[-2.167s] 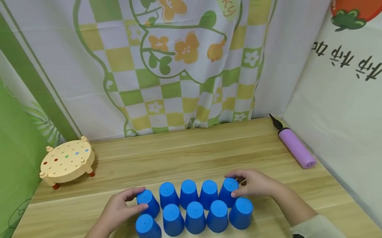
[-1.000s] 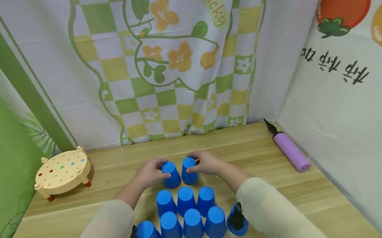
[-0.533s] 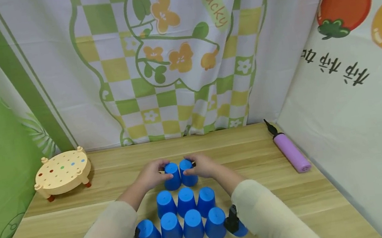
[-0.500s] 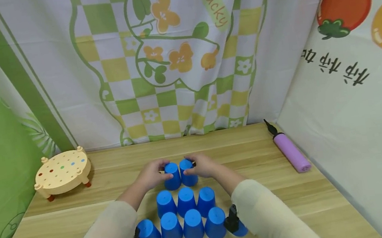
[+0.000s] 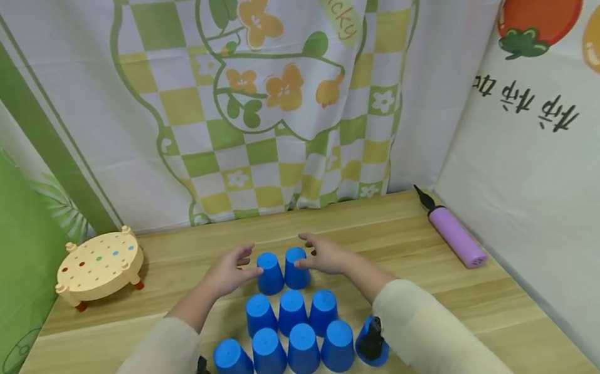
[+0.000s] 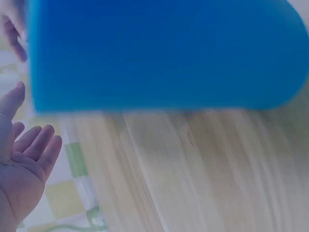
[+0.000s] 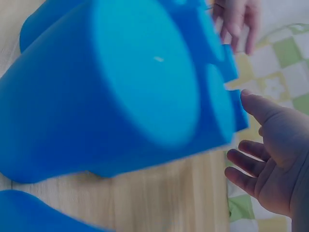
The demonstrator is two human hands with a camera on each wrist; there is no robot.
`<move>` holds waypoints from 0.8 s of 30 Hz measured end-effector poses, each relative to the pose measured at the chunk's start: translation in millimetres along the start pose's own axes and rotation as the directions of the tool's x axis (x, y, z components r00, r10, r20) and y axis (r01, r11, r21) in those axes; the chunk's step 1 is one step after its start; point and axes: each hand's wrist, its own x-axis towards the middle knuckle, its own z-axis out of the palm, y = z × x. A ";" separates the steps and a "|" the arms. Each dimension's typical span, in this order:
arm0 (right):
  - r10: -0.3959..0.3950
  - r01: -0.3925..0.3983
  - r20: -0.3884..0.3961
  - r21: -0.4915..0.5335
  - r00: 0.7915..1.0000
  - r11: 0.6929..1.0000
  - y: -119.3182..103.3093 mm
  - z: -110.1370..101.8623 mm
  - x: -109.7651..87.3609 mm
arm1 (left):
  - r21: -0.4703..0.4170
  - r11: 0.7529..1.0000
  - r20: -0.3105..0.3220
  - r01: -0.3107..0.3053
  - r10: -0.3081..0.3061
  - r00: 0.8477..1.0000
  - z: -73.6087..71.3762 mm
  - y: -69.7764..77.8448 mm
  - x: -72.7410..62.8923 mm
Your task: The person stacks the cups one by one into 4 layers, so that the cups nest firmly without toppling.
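Observation:
Two upturned blue cups stand side by side at the back of the group in the head view, a left one (image 5: 270,276) and a right one (image 5: 296,271), with a narrow gap between. My left hand (image 5: 228,274) is beside the left cup, fingers spread and thumb tip at its side. On the other side my right hand (image 5: 331,257) has its fingers loose, the thumb overlapping the right cup's edge. Both wrist views show the left palm (image 6: 21,183) and right palm (image 7: 282,159) holding nothing. Nearer me come a row of three blue cups (image 5: 292,311) and a front row of several (image 5: 303,351).
My right sleeve and a black wrist mount (image 5: 371,340) partly cover the rightmost front cup. A round cream pegged stand (image 5: 100,267) is at the table's left. A purple hand pump (image 5: 457,236) lies along the right edge. Printed curtains (image 5: 287,87) hang behind the wooden table (image 5: 183,246).
Both hands carried the end cups of the second row to the back and brought them together. Since half a second ago the fingers have loosened and drawn outward from them.

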 end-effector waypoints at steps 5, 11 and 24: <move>-0.055 0.060 -0.107 0.045 0.993 0.997 8.2 -16.1 -23.4 | 0.010 0.999 0.002 -0.050 0.050 0.999 -15.5 -6.5 -31.3; -0.134 0.136 -0.031 0.062 0.991 0.989 23.1 -18.5 -58.3 | 0.015 0.996 0.088 -0.083 0.081 0.993 -6.5 -7.7 -63.9; -0.131 0.123 0.191 0.053 0.973 0.991 33.4 1.6 -74.3 | -0.054 0.993 0.144 -0.108 0.115 0.983 16.7 -12.2 -65.8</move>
